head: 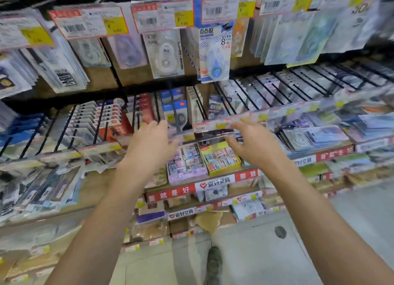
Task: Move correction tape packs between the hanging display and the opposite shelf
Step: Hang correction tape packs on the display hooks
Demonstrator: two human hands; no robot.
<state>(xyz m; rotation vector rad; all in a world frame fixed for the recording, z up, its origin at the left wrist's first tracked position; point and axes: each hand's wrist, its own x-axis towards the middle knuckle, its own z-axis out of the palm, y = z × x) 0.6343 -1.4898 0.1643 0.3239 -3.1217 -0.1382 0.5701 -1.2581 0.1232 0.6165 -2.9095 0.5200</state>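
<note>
Dark flat plastic-wrapped correction tape pack (215,133) sits pinched in my right hand (253,145); my left hand (152,145) reaches alongside it, fingers loose and empty.

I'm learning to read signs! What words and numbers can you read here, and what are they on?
"点点胶" and "8": blue hanging pack.
"爱好文具": white shelf strip, and again on the lower strip.
"就是好": red shelf strip.
"¥": yellow price tags; their numbers are too blurred.
Barcodes and small print on the other packs are too blurred to read.
</note>
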